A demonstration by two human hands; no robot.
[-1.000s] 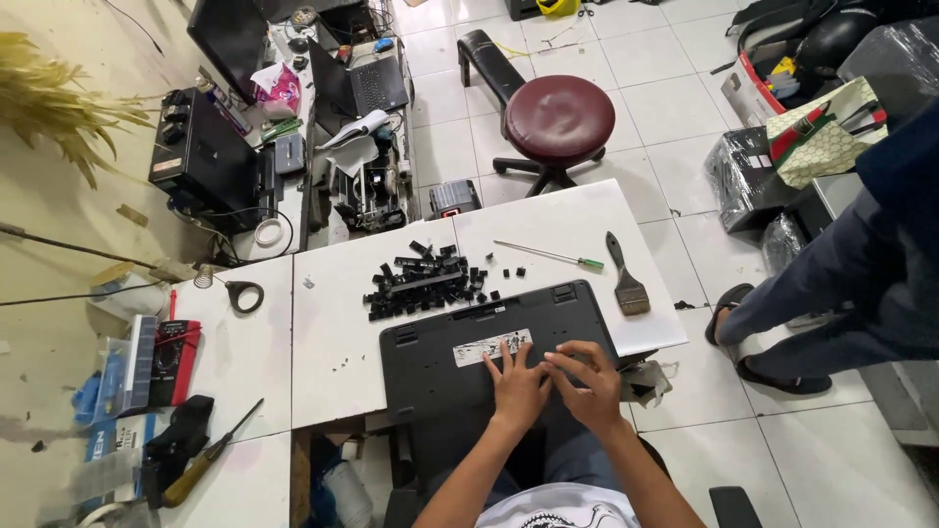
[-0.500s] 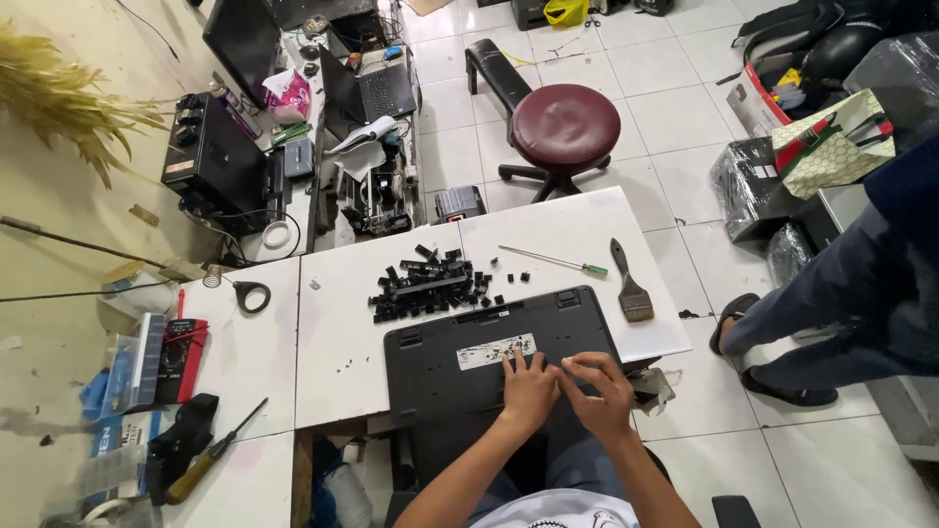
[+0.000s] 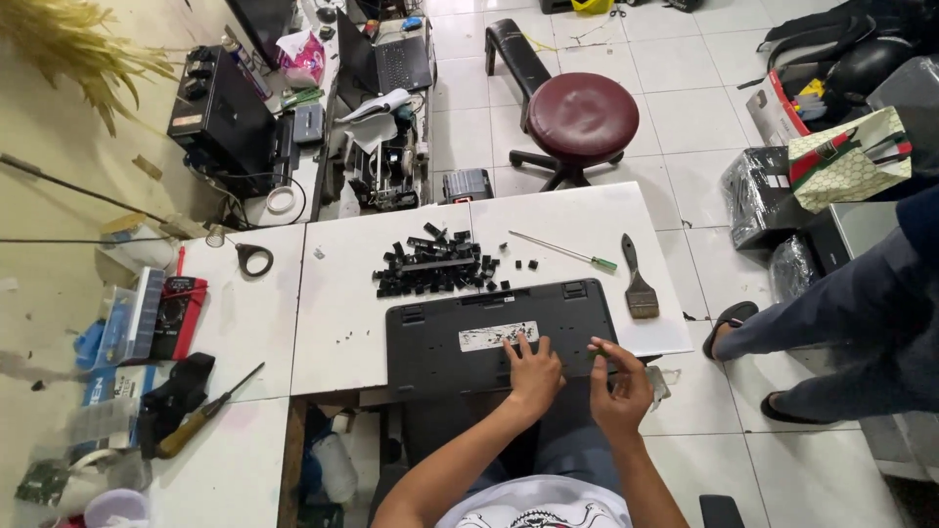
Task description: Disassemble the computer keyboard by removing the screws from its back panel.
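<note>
View from my head camera, looking down on a white table (image 3: 342, 323). At the centre lies a black keyboard (image 3: 489, 337), turned underside up, with a pale label strip (image 3: 497, 335) along its middle. My left hand (image 3: 533, 370) rests flat on the keyboard's lower edge, fingers spread and pressing just below the label; it grips nothing. My right hand (image 3: 621, 386) is at 3 o'clock of the left, lifted off the keyboard's corner, with the fingers curled and the thumb meeting the fingertips; whether a small part is pinched there I cannot tell. The two hands are near each other but not touching. At 12 o'clock of the keyboard, just beyond its far edge, lies a heap of loose black keycaps (image 3: 435, 269), a few scattered singly to its right. At 1 o'clock lies a thin screwdriver with a green handle (image 3: 565, 251), and at 3 o'clock a paintbrush (image 3: 638, 284) with its bristles toward me. At 9 o'clock, well apart, a red multimeter (image 3: 181, 315) lies beside a clear plastic box (image 3: 132, 318); at 8 o'clock lies a yellow-handled screwdriver (image 3: 205, 416). Beyond the table, at 12 o'clock, stands a maroon round stool (image 3: 581, 115). At 3 o'clock another person's leg and sandalled foot (image 3: 729, 328) stand on the tiled floor.
</note>
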